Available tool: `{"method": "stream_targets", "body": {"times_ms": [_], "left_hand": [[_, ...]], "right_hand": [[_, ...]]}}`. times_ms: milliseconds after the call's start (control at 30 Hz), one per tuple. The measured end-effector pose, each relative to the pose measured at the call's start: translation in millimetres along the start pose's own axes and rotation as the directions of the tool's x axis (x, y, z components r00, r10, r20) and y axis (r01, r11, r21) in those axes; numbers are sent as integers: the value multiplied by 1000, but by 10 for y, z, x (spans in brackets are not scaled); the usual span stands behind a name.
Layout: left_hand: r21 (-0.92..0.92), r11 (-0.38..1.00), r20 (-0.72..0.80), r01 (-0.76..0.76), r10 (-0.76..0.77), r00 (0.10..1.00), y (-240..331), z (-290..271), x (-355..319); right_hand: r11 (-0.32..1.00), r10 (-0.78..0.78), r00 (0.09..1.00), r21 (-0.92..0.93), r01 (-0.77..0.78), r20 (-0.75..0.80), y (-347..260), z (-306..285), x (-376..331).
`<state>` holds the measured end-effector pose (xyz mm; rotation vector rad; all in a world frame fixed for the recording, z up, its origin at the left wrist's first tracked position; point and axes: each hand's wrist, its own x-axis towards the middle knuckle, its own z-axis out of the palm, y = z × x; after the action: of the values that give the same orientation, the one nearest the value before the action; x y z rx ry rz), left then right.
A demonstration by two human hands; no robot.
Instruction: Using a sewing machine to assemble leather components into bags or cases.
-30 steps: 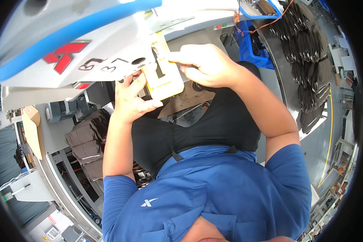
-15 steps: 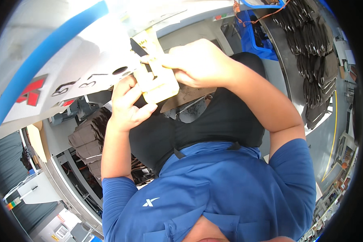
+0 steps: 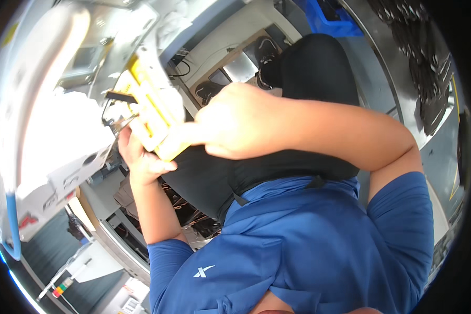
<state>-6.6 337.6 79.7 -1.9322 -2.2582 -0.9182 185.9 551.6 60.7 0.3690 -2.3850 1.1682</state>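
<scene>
A yellow slotted plate (image 3: 154,107), washed out by bright light, lies tilted at the front of a white machine (image 3: 42,162). My left hand (image 3: 144,161) grips its lower left end, the thumb out along the near side and the other fingers partly hidden behind it. My right hand (image 3: 240,123) is closed, its fingers curled and the index finger reaching onto the plate's lower right end. Glare hides the exact contact there. A short black strip (image 3: 121,97) pokes out at the plate's left side, beside small metal parts of the machine.
A blue bin (image 3: 332,23) stands at the far right. Stacked dark pieces (image 3: 421,68) lie on the metal table at the right. A blue tube (image 3: 13,225) hangs at the left. Shoes (image 3: 267,55) rest on a pedal area below, and more dark pieces (image 3: 186,209) lie beneath my left arm.
The view has shifted, and the plate is turned more steeply, nearer the machine's metal parts. My right hand has moved from the plate's upper right side to its lower right end.
</scene>
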Motion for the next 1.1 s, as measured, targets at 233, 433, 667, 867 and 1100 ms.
{"method": "stream_targets", "body": {"times_ms": [233,433,667,867,1100], "left_hand": [[56,997,-131,56,-49,990,28,100,19],[208,975,29,-80,75,997,-153,-159,-171],[130,976,8,173,-175,985,91,-96,-179],[18,999,-140,44,-41,989,159,137,-265],[-49,998,-109,43,-48,993,267,170,-221]], "right_hand": [[991,-100,990,-81,108,95,-51,64,-522],[998,-54,983,33,61,-177,195,127,-516],[971,-210,967,-145,189,-147,462,-213,0],[943,-206,977,-253,214,56,476,-241,244],[958,-61,980,-263,111,192,296,-318,254]]}}
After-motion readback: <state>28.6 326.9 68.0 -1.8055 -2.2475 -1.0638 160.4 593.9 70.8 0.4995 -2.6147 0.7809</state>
